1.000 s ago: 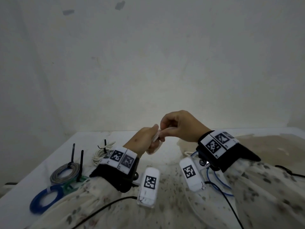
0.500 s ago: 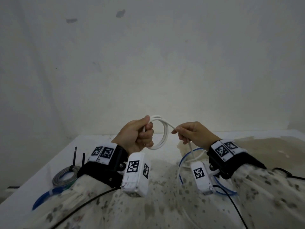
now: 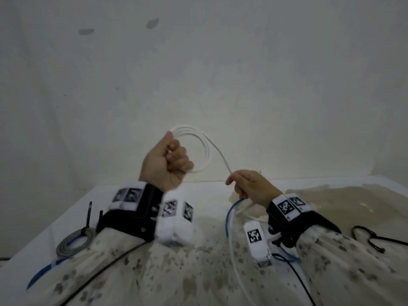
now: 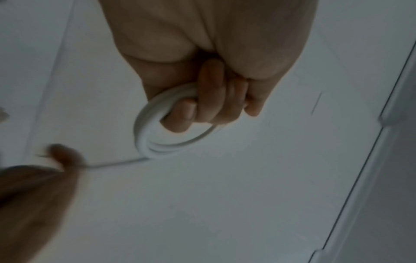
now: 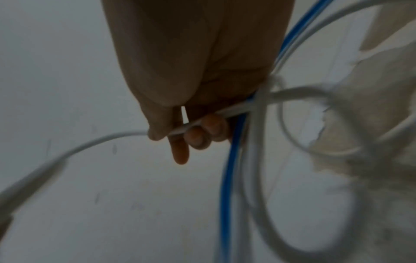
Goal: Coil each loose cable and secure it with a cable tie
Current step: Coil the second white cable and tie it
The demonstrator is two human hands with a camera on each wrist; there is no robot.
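Several loops of white cable (image 3: 202,149) are hanging at frame centre from the left hand (image 3: 164,164), fisted round them to keep the coil together, while the right hand (image 3: 251,187) is pinching the loose run, seemingly feeding another turn.

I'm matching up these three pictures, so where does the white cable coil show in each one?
Head: white coil above centre, gripped by the left hand.
Left wrist: coil at centre, round that hand's fingers.
Right wrist: coil not in view; only its strand, pinched by the right hand.
Shared landmark: the strand running from coil to right hand.
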